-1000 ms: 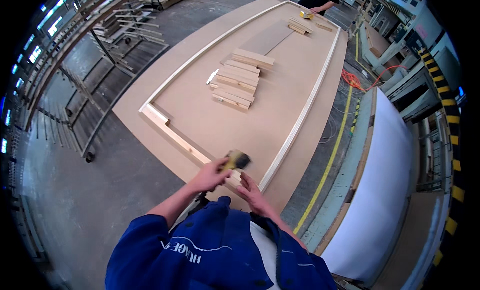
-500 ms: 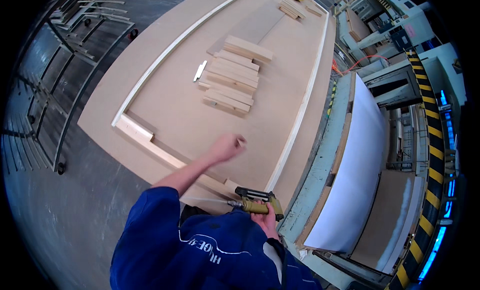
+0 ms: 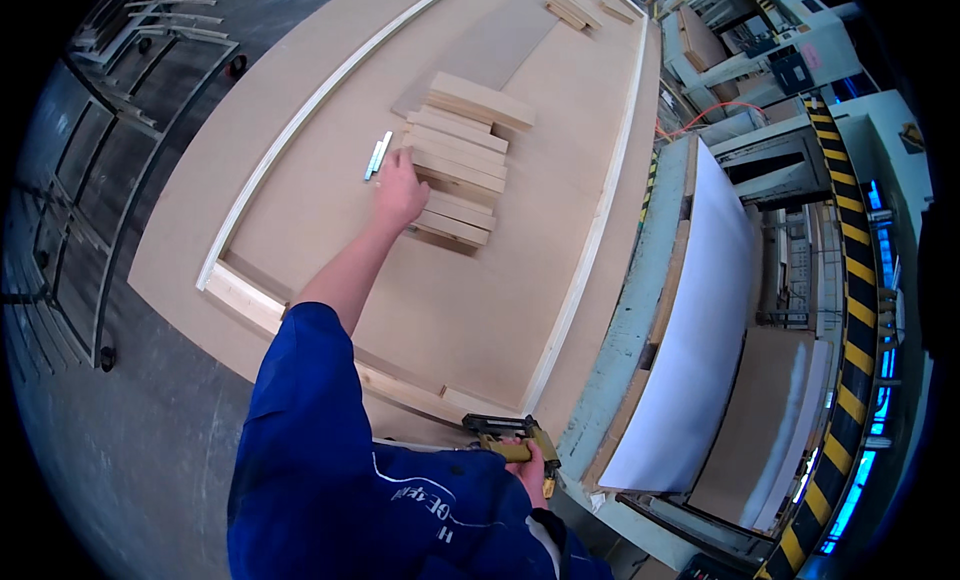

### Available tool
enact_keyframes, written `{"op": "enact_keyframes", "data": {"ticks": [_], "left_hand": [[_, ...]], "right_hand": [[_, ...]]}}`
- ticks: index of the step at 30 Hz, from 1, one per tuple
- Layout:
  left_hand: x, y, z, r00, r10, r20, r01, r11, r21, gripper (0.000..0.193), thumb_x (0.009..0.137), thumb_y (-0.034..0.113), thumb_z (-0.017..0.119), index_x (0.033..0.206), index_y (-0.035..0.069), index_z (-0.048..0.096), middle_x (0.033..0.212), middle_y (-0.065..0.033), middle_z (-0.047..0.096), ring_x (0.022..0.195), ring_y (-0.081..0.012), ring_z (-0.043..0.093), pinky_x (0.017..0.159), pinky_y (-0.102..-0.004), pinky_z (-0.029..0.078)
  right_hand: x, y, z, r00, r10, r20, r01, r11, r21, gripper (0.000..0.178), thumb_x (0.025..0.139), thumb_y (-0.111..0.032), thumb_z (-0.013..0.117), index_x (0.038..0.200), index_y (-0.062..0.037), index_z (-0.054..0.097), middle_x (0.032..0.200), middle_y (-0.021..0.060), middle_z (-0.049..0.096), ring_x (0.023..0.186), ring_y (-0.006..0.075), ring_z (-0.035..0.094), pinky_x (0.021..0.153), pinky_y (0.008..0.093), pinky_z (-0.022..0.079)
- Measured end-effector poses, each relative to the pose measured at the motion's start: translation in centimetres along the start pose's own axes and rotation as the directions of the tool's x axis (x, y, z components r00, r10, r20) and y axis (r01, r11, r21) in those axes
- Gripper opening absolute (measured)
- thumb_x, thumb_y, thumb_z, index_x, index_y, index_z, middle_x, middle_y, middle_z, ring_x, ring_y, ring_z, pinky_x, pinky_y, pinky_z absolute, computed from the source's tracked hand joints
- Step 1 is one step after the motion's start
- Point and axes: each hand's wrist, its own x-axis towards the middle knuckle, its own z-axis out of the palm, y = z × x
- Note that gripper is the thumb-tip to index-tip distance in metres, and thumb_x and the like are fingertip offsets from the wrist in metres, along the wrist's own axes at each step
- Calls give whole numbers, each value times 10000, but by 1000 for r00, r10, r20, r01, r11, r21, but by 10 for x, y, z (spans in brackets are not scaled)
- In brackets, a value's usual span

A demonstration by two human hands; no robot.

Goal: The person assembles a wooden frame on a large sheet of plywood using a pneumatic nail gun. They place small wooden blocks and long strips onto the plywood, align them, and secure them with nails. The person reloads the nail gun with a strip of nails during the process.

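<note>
My left hand (image 3: 398, 192) is stretched far out over the big board (image 3: 480, 310). It rests on the near left edge of a stack of short wooden blocks (image 3: 462, 152), whether gripping one I cannot tell. A small silvery strip (image 3: 377, 155) lies just left of that hand. Down by my body, my right hand (image 3: 527, 470) holds a yellow and black nail gun (image 3: 505, 435) at the board's near corner. Light wooden strips (image 3: 590, 250) frame the board along its edges.
A grey-green machine bed carrying a white sheet (image 3: 690, 320) runs along the right. Yellow and black striped barriers (image 3: 850, 280) stand farther right. Metal racks (image 3: 70, 180) sit on the concrete floor at left. More small wood pieces (image 3: 575, 5) lie at the board's far end.
My left arm has reached forward from the near frame strip to the block stack. The nail gun went from the strip down to my right side.
</note>
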Motion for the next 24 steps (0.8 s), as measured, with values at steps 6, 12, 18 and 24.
{"op": "enact_keyframes", "data": {"ticks": [6,12,18,24], "left_hand": [[6,-49,-1,986,-121,-112,119,993,-24,501,832,83,702,1306,-10,572,1248,-267,555,1170,-438,571,994,-497,493],[36,-112,-5,957,-289,-19,289,957,9,310,838,98,698,1129,-10,701,1086,-248,675,1027,-410,655,926,-491,536],[35,-106,-14,959,-280,46,272,953,134,266,821,97,706,1044,-48,704,987,-257,714,964,-402,697,879,-493,556],[2,-118,-22,918,-394,-32,391,918,-71,260,822,87,701,1036,-60,702,938,-252,719,906,-389,712,821,-472,560]], "right_hand": [[-4,5,2,999,2,-42,-2,1000,-4,301,980,-343,576,1073,-57,592,1067,95,660,1119,299,619,1008,529,478],[-17,2,19,995,-43,-86,38,998,-58,265,976,-302,597,1057,-51,577,1032,103,651,1097,307,617,1041,518,463],[-21,6,22,999,-11,-41,14,998,63,237,981,-251,608,1039,-26,566,998,127,641,1073,318,634,1054,492,479],[-12,6,16,997,-26,-67,32,996,79,227,986,-258,601,1000,-34,566,951,132,619,995,302,623,1058,495,472]]}}
